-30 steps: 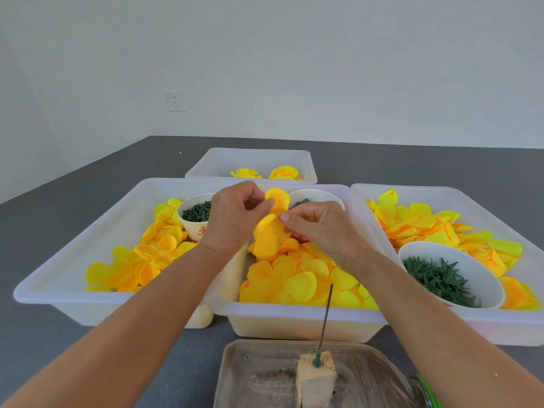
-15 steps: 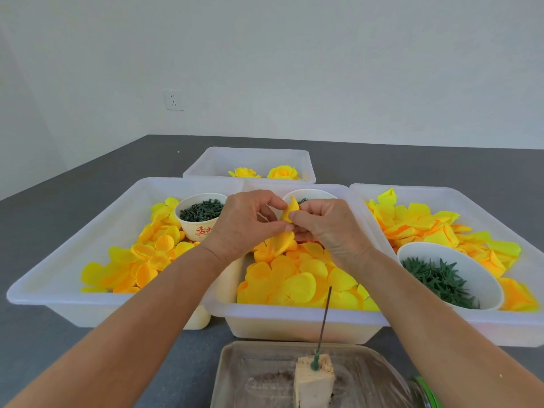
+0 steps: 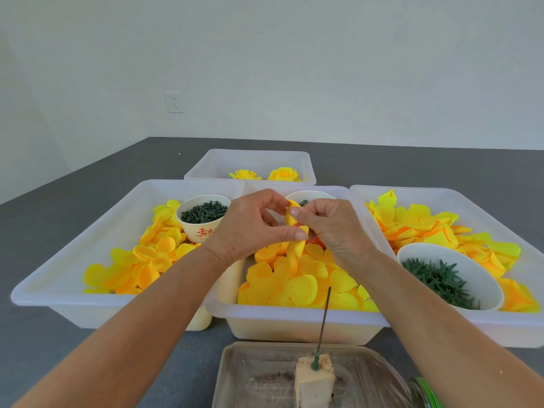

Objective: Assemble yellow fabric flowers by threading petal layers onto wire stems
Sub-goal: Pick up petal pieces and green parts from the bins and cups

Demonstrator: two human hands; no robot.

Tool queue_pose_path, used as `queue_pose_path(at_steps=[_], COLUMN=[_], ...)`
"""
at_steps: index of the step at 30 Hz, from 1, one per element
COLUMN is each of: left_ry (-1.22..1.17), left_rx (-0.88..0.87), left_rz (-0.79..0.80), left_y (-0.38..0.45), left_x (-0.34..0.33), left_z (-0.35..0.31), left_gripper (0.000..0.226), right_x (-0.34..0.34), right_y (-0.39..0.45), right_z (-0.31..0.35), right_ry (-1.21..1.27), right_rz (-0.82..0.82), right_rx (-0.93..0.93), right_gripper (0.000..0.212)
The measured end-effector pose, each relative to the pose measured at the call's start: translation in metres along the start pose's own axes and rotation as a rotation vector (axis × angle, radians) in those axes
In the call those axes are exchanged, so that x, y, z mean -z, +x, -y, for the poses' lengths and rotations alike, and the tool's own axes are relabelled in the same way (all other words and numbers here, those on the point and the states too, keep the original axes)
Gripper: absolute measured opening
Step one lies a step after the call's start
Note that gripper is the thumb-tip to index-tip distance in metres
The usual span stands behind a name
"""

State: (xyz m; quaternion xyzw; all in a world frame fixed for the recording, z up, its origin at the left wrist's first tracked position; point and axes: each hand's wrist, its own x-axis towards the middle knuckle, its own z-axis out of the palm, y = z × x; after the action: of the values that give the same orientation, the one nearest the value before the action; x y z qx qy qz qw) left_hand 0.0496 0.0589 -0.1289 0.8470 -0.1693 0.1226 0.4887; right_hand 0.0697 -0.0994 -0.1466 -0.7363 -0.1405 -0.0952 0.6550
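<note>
Folded tighter now, the petal layer hangs pinched between my left hand and right hand above the middle tray.

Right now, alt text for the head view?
Both hands, left hand and right hand, pinch a folded yellow petal layer above the middle tray of petals. A wire stem stands upright in a foam block nearer the camera.

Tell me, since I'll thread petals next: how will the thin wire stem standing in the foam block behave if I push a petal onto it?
The wire stem looks thin and long, so it probably flexes sideways under a push. The foam block is small and narrow, so it may tip. Steadying the stem seems wise.
</note>
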Motion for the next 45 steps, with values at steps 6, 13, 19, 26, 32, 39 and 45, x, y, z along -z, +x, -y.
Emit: queue_pose_path(at_steps=[6,13,19,26,32,39,45], left_ry=[0.065,-0.155,-0.295,-0.478,-0.338,-0.242,-0.134], left_rx=[0.031,0.038,0.024,0.169,0.154,0.137,0.098], left_rz=[0.101,0.026,-0.005,-0.046,-0.220,-0.071,-0.002], left_y=[0.002,0.007,0.006,0.009,0.010,0.008,0.008], left_x=[-0.001,0.004,0.003,0.005,0.004,0.001,0.000], left_z=[0.003,0.013,0.012,0.013,0.014,0.011,0.014], left_gripper=[0.049,0.034,0.014,0.006,0.017,0.016,0.005], right_x=[-0.005,0.000,0.000,-0.002,0.003,-0.001,-0.002], right_y=[0.001,0.005,0.002,-0.002,0.002,-0.003,-0.003], right_z=[-0.004,-0.005,-0.003,0.007,0.005,0.002,-0.001], right_ry=[-0.013,-0.138,-0.193,0.200,0.247,-0.099,-0.013], right_rz=[0.059,-0.082,0.042,0.150,0.070,0.122,0.079], right_rx=[-0.010,0.045,0.001,-0.173,-0.318,0.000,-0.137], right_gripper=[0.020,0.018,0.024,0.019,0.004,0.009,0.012])
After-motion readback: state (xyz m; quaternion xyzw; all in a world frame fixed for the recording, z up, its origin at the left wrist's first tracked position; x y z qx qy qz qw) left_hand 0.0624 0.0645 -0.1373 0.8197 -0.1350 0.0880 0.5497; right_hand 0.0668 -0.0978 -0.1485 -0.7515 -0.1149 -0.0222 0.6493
